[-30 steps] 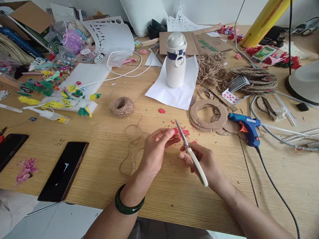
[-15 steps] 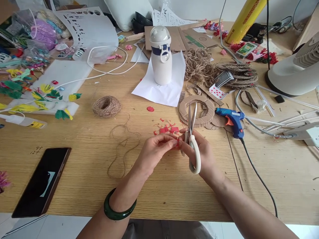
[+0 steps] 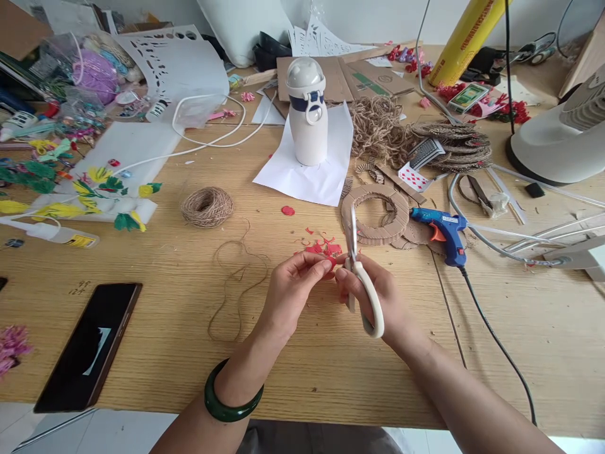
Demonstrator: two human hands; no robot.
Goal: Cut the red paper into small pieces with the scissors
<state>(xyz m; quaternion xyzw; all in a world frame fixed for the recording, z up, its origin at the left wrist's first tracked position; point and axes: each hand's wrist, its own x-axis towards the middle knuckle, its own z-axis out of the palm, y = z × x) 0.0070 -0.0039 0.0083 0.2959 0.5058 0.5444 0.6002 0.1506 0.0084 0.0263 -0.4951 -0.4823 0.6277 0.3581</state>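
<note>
Between the thumb and fingers of my left hand (image 3: 297, 280) a small red paper piece (image 3: 333, 260) is pinched. My right hand (image 3: 378, 293) is closed around white-handled scissors (image 3: 368, 296), whose blades point away from me and look nearly together. The fingertips of both hands are close to each other near the red piece. Just beyond them lie red paper scraps (image 3: 326, 246) on the table. A small round red stack (image 3: 288, 210) sits farther off. A corrugated cardboard ring (image 3: 397, 228) lies beyond the scissors.
A blue glue gun (image 3: 444, 230) with its cable is on the right. A twine ball (image 3: 207, 207) with a loose strand and a phone (image 3: 89, 347) lie on the left. A white bottle (image 3: 308, 129) stands on paper at the back, near tangled twine (image 3: 378, 126).
The scissor blades have gone from slightly apart to nearly together, and they point a little more leftward. My fingertips have parted slightly. The whole view has shifted a little.
</note>
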